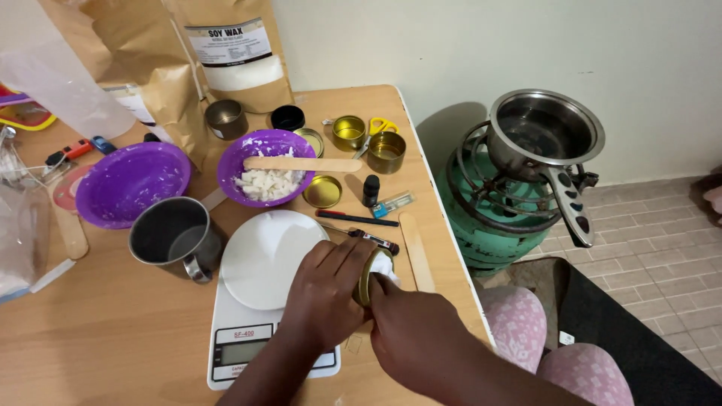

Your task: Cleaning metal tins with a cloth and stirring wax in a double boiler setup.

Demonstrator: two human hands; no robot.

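My left hand [325,289] grips a small gold tin [366,277] tipped on its side, just above the right edge of a white kitchen scale [259,259]. My right hand [412,331] presses a white cloth or tissue [382,265] into the tin's open mouth. Both hands meet over the near part of the wooden table [113,331]. The inside of the tin is hidden.
Two purple bowls [129,183] [267,167], the right one holding white wax chunks and a wooden stick; a metal cup [173,234]; several small gold tins [350,131]; brown paper bags [237,53]; a flat stick [416,252]. A steel pot [541,131] sits on a green gas burner beyond the table's right edge.
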